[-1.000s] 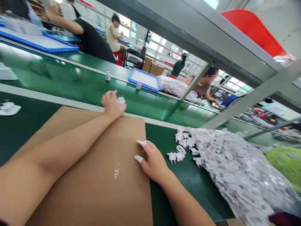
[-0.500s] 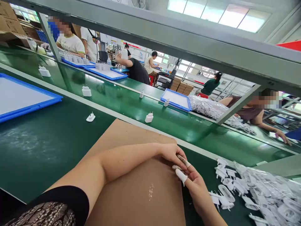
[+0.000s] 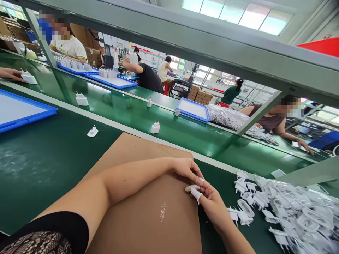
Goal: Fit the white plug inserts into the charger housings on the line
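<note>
My left hand (image 3: pixel 184 168) reaches across a brown cardboard sheet (image 3: pixel 148 218) and meets my right hand (image 3: pixel 213 204) above the sheet's right edge. The left fingers are closed at the right fingertips, on a pale finger cot (image 3: pixel 200 181). A white finger cot (image 3: pixel 196 194) covers my right thumb, and beside it shows a stained finger cot (image 3: pixel 192 188). My right fingers are bent and drawn together; whether anything lies between them is hidden. Right of my right hand lies a pile of white plug parts (image 3: pixel 299 215), partly in clear plastic.
White chargers (image 3: pixel 155 127) stand along the green belt (image 3: pixel 119 109). A white plug piece (image 3: pixel 92 131) lies left of the cardboard. A blue-rimmed tray (image 3: pixel 29 118) is at left. A grey beam (image 3: pixel 169 38) crosses overhead. A co-worker's hand (image 3: pixel 12 74) touches a charger (image 3: pixel 28 77).
The view has shifted slightly, and the chargers sit further left. My hands stay together, their fingertips closer. A co-worker's hand has come in at the far left.
</note>
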Demonstrator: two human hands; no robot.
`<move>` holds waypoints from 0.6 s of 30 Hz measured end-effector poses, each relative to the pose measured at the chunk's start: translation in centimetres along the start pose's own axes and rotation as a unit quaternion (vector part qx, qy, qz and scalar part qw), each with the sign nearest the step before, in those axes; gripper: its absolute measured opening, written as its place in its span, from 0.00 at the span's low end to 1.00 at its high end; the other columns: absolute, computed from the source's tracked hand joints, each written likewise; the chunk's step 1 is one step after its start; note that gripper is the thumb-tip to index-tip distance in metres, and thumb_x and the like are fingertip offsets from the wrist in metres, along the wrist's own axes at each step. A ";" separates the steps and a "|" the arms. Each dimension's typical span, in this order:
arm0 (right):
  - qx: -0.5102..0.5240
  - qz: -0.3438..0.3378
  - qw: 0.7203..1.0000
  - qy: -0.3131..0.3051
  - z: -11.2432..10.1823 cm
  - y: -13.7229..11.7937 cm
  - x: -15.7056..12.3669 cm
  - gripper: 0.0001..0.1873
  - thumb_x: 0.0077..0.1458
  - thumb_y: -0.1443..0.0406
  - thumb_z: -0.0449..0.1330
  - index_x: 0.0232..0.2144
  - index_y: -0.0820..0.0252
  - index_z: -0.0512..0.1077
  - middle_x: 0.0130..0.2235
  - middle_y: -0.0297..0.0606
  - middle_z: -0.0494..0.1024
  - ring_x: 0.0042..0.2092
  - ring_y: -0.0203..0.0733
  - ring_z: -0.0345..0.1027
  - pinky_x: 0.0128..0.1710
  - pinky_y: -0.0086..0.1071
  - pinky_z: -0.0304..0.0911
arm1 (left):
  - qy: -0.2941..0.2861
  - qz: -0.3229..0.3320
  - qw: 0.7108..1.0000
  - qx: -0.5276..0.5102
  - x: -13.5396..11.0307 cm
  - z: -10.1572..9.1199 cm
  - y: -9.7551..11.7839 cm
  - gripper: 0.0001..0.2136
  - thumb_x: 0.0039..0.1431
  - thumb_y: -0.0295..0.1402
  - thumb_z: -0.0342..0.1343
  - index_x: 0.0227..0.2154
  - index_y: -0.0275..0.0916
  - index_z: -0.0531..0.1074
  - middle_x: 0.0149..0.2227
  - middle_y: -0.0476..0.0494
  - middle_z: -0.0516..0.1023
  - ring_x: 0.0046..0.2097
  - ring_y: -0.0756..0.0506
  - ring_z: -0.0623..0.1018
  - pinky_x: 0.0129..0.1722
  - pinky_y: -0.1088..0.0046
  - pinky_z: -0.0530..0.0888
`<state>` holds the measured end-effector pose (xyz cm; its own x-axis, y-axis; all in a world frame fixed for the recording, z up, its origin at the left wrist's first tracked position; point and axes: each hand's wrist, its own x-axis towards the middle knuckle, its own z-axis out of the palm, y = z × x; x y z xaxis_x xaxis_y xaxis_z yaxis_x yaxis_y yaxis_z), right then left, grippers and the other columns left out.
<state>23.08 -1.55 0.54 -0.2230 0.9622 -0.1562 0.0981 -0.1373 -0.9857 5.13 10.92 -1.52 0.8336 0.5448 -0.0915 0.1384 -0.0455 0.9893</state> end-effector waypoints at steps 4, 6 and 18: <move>0.000 0.004 1.000 -0.028 -0.5 -0.1 0.3 0.22 0.50 0.53 0.77 0.43 0.57 0.82 0.38 0.43 0.86 0.41 0.48 0.77 0.47 0.41 0.71 | -0.001 -0.010 1.000 -0.004 -0.1 -0.3 0.3 0.32 0.44 0.58 0.78 0.47 0.39 0.86 0.46 0.42 0.86 0.49 0.41 0.82 0.52 0.67 0.78; 0.010 0.000 1.000 -0.026 -0.4 -0.1 0.4 0.23 0.50 0.55 0.77 0.46 0.58 0.81 0.39 0.43 0.87 0.38 0.45 0.75 0.41 0.37 0.70 | -0.003 -0.016 1.000 -0.010 -0.3 -0.3 0.7 0.33 0.43 0.58 0.78 0.47 0.39 0.86 0.45 0.41 0.86 0.47 0.41 0.82 0.51 0.67 0.79; 0.228 0.045 0.961 0.150 -1.4 -0.9 1.9 0.25 0.41 0.65 0.69 0.46 0.57 0.82 0.42 0.39 0.88 0.27 0.32 0.71 0.25 0.24 0.58 | 0.046 0.010 0.997 -0.059 -0.2 -1.9 1.4 0.23 0.61 0.47 0.69 0.55 0.41 0.81 0.52 0.36 0.84 0.48 0.41 0.83 0.49 0.65 0.80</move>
<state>23.91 0.78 1.24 0.0623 0.9571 -0.2831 -0.3465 -0.2453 -0.9054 4.15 12.32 0.10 0.7826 0.6189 -0.0672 0.0541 0.0399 0.9977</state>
